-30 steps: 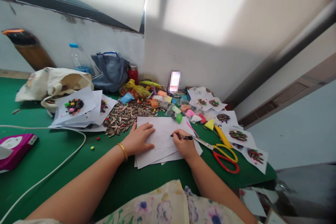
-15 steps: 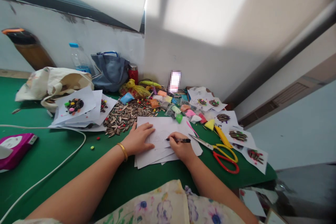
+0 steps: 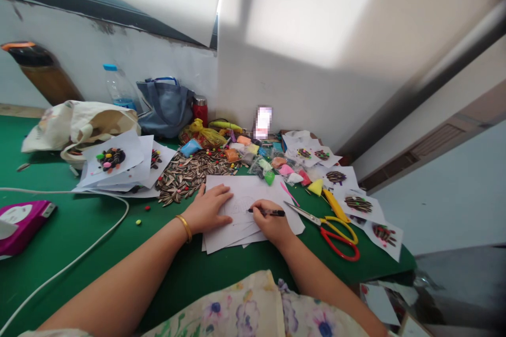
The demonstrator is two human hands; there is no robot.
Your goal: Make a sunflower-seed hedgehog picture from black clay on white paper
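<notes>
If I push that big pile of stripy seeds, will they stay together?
Probably not. The sunflower seeds lie loose in a heap, so they would likely spread apart. They look thin and light, so a push may scatter them across the green table.

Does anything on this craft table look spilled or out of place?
Yes. A loose heap of striped sunflower seeds lies straight on the green tabletop with no bowl around it, reaching the paper stack under the left hand. A few small coloured beads sit stray, apart from the rest.

right hand (image 3: 272,225) | grip: black pen (image 3: 274,212) | left hand (image 3: 206,209) flat on paper stack (image 3: 241,189)
</notes>
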